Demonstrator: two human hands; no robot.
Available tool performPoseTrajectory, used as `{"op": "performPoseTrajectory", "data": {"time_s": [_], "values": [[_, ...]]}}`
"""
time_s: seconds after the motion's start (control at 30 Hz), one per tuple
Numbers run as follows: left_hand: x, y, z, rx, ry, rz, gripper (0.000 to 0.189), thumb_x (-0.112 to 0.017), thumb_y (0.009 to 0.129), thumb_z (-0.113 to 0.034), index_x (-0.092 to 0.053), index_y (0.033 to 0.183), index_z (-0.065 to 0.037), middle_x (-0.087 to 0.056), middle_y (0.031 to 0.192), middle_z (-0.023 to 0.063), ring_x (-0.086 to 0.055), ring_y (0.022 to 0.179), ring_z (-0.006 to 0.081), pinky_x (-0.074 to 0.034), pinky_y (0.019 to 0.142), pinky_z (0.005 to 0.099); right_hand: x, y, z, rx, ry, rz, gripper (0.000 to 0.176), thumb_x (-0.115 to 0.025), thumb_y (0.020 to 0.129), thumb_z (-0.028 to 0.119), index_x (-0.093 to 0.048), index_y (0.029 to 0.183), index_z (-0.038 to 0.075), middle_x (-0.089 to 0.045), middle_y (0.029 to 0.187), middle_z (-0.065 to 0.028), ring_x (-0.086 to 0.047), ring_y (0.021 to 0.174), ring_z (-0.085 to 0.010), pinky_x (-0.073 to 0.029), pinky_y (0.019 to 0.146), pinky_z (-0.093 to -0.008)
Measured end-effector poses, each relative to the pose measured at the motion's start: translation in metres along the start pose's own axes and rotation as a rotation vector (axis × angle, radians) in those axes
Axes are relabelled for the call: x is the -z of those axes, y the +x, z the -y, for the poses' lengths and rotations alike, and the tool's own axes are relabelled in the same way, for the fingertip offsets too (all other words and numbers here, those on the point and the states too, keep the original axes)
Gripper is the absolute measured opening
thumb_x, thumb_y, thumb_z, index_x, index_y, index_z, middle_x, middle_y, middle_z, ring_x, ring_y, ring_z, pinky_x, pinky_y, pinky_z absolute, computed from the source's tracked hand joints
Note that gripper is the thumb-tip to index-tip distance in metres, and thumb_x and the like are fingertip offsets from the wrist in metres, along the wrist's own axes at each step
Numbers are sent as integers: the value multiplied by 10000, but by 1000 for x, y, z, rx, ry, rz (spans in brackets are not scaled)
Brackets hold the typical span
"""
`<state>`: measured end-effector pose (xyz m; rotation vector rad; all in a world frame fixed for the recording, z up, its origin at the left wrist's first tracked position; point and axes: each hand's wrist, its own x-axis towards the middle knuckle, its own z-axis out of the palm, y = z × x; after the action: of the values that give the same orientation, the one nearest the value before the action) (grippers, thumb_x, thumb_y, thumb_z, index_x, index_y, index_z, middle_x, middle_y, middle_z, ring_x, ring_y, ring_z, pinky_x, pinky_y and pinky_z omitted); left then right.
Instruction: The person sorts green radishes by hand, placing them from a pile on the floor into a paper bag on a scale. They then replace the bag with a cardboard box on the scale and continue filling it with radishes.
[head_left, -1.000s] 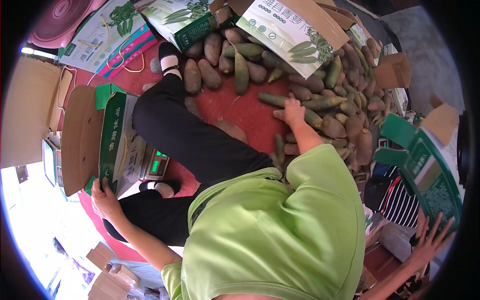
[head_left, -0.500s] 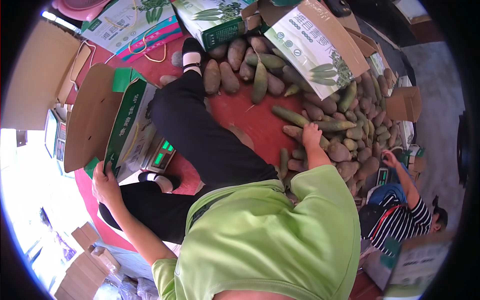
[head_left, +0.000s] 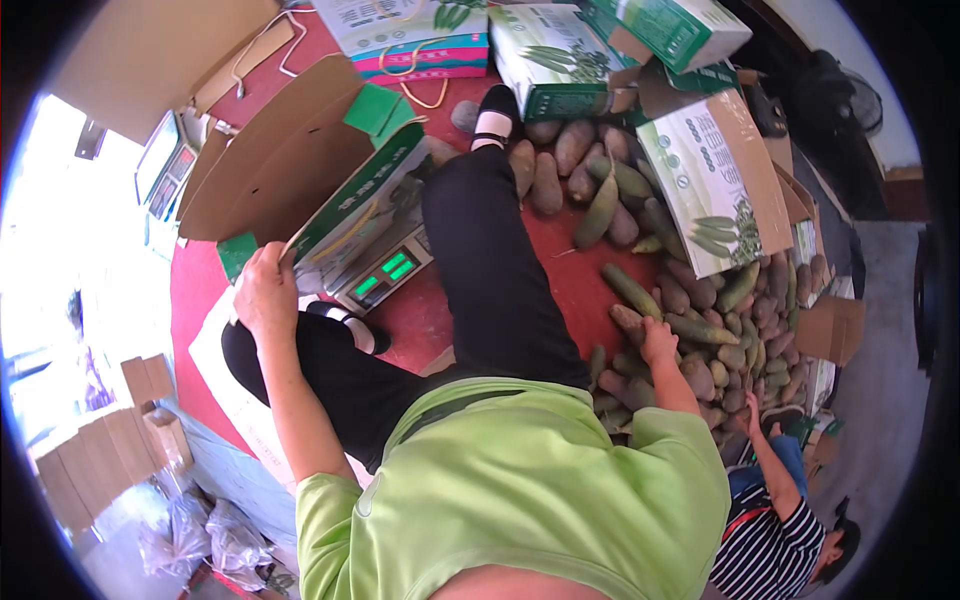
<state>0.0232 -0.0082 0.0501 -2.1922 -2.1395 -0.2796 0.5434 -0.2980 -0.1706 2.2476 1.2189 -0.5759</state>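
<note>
The white carton (head_left: 700,190) reads 青萝 in part; lettering on the held box (head_left: 355,195) and the scale's digits (head_left: 398,268) blur.

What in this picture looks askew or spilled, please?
The white printed carton sits askew to the neighbouring box, crowding the heap. The loose vegetables lie on the red floor, perhaps heaped deliberately; no damage is clear.

"What's everything resting on?"

"A flat red floor (head_left: 575,270). A broad heap of long green and earthy-brown root vegetables (head_left: 700,378) spreads over one side of it."

"And elsewhere on the red?"

"A pale, box-shaped digital scale with green-lit numerals (head_left: 383,277) sits there. Well apart from it stands a white printed box with pink-and-turquoise sides (head_left: 440,55)."
</note>
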Motion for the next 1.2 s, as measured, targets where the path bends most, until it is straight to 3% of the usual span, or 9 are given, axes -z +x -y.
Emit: {"op": "performPoseTrajectory", "data": {"time_s": [0.07,0.27,0.47,0.67,0.83,0.87,1.0,1.1,1.2], "values": [[1,0,0,11,1,0,97,-588,859,-224,-623,881,-136,-641,856,65,-620,838,305,-480,663,421,27,-6,8,10,190,-145,535,-744,669,57,-514,1143,151,-592,1100,-94,-541,1091,-301,-474,864,-460],[1,-1,3,-31,-20,-40,82,-588,850,-202,-608,850,-122,-622,808,59,-617,837,282,-478,687,412,102,34,60,107,826,-376,551,-757,659,22,-511,1146,98,-596,1092,-159,-575,1011,-346,-467,849,-396],[-1,-2,7,-74,-39,-81,65,-599,821,-169,-588,809,-106,-606,774,53,-612,809,275,-475,694,402,259,14,138,661,1033,-822,491,-706,728,20,-510,1177,42,-576,1101,-116,-552,1065,-250,-437,915,-338],[-2,-2,7,-79,-32,-87,60,-605,812,-166,-589,798,-110,-603,765,52,-615,805,264,-476,696,391,395,-52,208,1104,1452,-882,483,-686,744,-67,-516,1185,32,-549,1133,-70,-554,1033,-161,-476,893,-290],[-2,-3,8,-89,-20,-86,58,-607,807,-163,-594,802,-107,-607,764,53,-617,800,264,-477,697,389,432,-89,283,1392,1366,-780,503,-694,740,-65,-521,1193,67,-557,1113,-60,-562,1015,-151,-484,884,-288],[-2,-3,8,-90,-21,-92,60,-607,807,-165,-595,804,-106,-610,769,54,-618,800,265,-477,695,391,431,-79,299,1374,1169,-948,504,-733,719,-16,-540,1172,90,-559,1078,-42,-569,991,-153,-493,850,-297],[-1,-4,8,-91,7,-68,60,-606,809,-163,-597,815,-104,-618,784,58,-619,808,268,-476,694,397,413,-85,367,1485,887,-971,478,-745,682,94,-554,1119,121,-593,1040,-83,-531,953,-309,-443,851,-386],[-1,-4,7,-94,-24,-80,48,-607,800,-148,-598,825,-107,-621,794,56,-621,819,269,-478,698,399,388,-88,408,1423,551,-942,475,-750,666,139,-568,1105,141,-610,1036,-39,-556,951,-268,-500,813,-362],[-4,-4,9,-103,-15,-66,42,-596,796,-127,-600,835,-113,-624,807,62,-621,831,280,-480,705,407,362,-84,444,1297,256,-1053,166,-693,708,173,-622,847,117,-655,875,-53,-611,856,-247,-535,713,-340]]}}
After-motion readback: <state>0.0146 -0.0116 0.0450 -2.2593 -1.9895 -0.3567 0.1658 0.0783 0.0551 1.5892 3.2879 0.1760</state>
